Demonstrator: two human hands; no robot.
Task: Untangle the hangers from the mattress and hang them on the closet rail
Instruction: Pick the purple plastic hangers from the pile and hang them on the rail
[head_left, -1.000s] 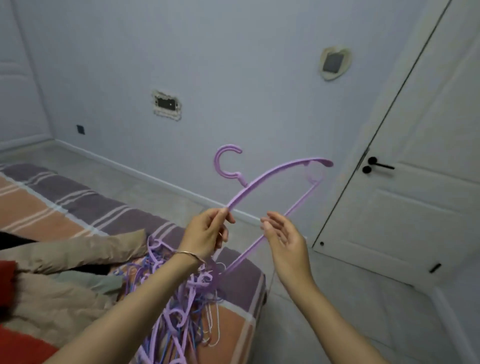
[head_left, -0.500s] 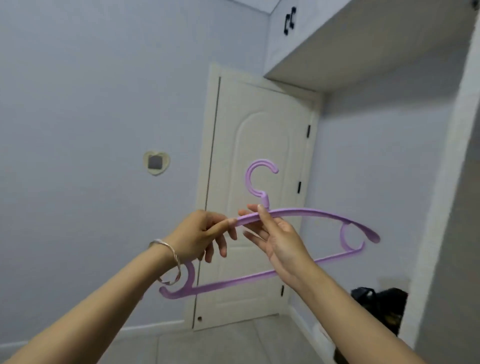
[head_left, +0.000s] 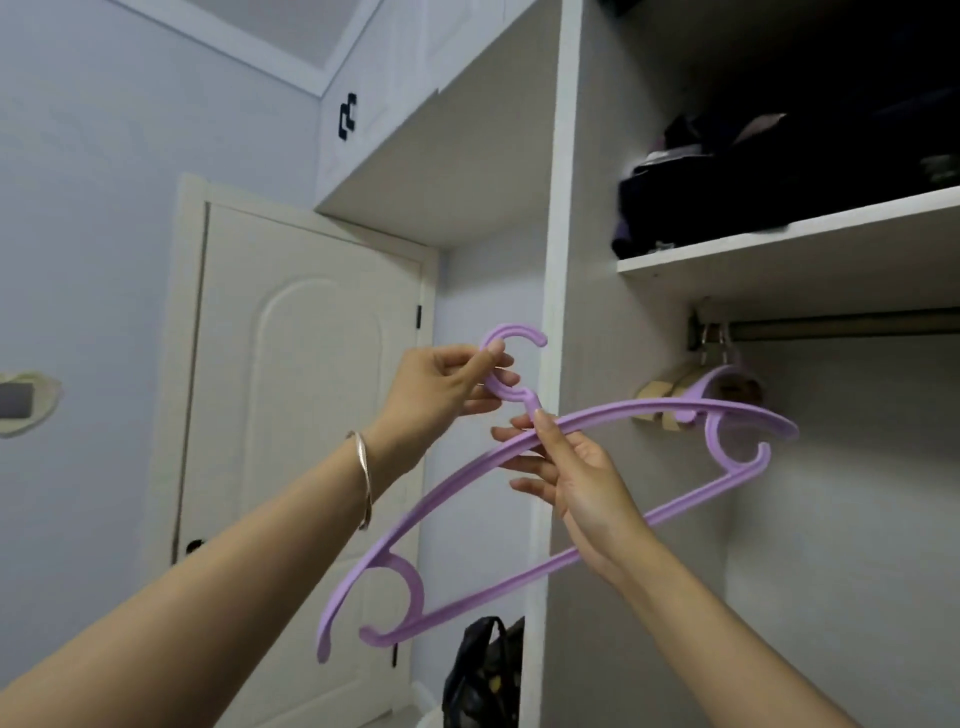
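I hold one purple plastic hanger (head_left: 649, 413) in the air in front of the open closet. My left hand (head_left: 441, 384) pinches its hook between thumb and fingers. My right hand (head_left: 576, 478) grips the top bar just below the hook, thumb on top. The closet rail (head_left: 841, 325) runs dark and horizontal under a shelf at the right, above and beyond the hanger's right end. At the rail's left end hang a few hangers (head_left: 696, 387), wooden ones and a purple one. The mattress is out of view.
The white closet side panel (head_left: 558, 208) stands upright just behind my hands. A shelf (head_left: 779, 244) above the rail carries folded dark clothes. A cream door (head_left: 291, 415) is at the left, and a black bag (head_left: 488, 670) sits low by the panel.
My view has swung right and up from the mattress past the door to the closet. The left hand has shifted from the hanger's bar up to its hook; the right hand has taken the top bar.
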